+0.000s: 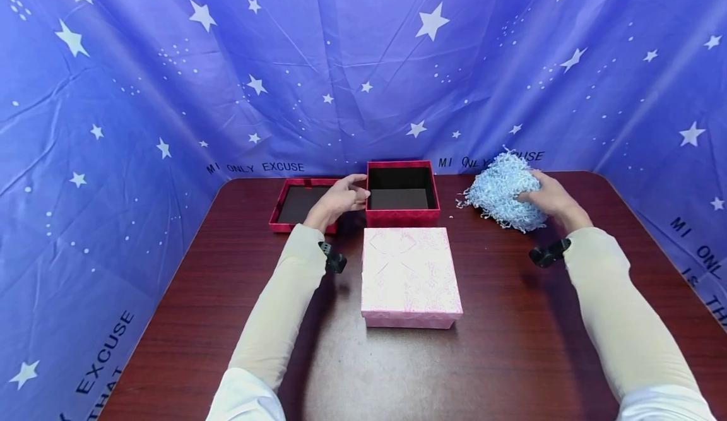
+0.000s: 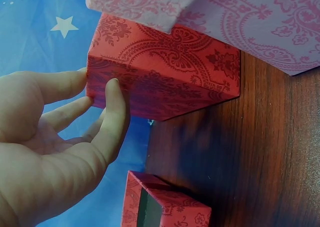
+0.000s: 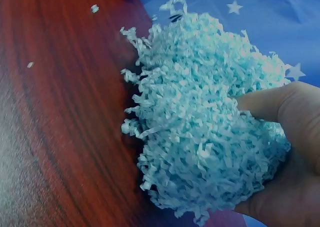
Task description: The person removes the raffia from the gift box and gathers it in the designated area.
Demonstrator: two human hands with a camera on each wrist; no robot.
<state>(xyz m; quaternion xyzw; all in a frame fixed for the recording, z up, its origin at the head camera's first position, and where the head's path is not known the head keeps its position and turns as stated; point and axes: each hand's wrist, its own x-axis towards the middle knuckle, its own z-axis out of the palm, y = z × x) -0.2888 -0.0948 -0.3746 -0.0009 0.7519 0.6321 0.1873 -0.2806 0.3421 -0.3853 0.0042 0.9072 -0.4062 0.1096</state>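
Note:
At the left wall of the open red box, my left hand rests its fingertips on the outside. The left wrist view shows that hand with fingers spread and gently bent against a patterned side of the red box. My right hand grips the right side of a fluffy heap of pale blue shredded paper. In the right wrist view, the hand holds the shredded paper between thumb and fingers; some fingertips are hidden. The red box looks empty, its dark inside showing.
A closed pink box stands just in front of the red box. Left of the red box lies a red lid, inside up, partly behind my left hand. A starry blue curtain hangs behind the wooden table. Small paper scraps lie about.

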